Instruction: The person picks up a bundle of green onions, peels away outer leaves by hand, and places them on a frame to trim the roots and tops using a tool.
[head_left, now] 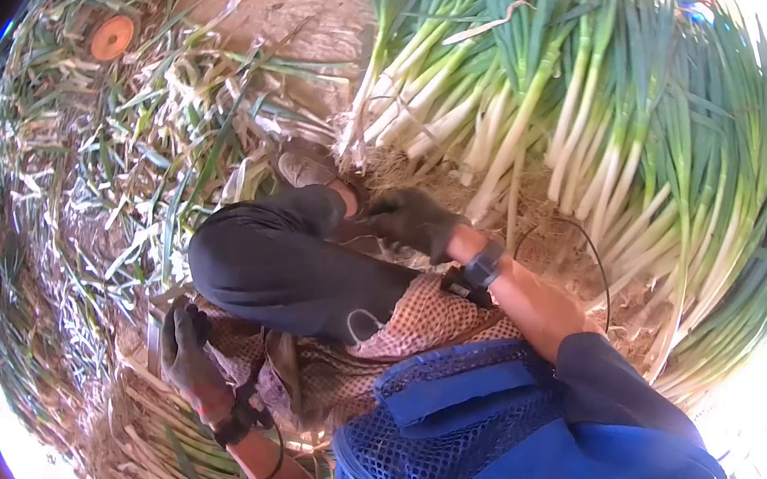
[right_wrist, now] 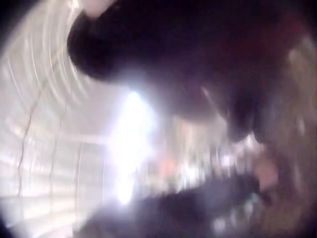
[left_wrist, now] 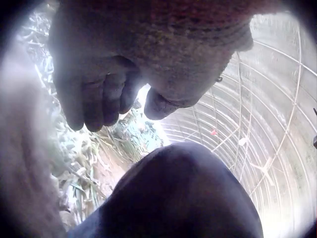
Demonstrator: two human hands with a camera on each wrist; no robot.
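My right hand (head_left: 415, 222), in a dark glove, is over the soil beside the ankle of the folded leg. The roots of long green onions (head_left: 514, 131) lie just beyond it. In the blurred right wrist view its thumb stands apart from the fingers (right_wrist: 242, 116), and nothing shows between them. Beside the bent knee, my left hand (head_left: 193, 360) wears a similar glove and has its fingers loosely bent. The left wrist view shows its thumb apart from the fingers (left_wrist: 101, 101), with no thing held.
Stripped onion leaves (head_left: 154, 141) litter the ground on the left, with an orange round object (head_left: 112, 38) among them. More green onions (head_left: 182, 446) lie near the left forearm. A dark cable (head_left: 595, 253) loops near the right arm. A hooped cover (left_wrist: 267, 99) arches overhead.
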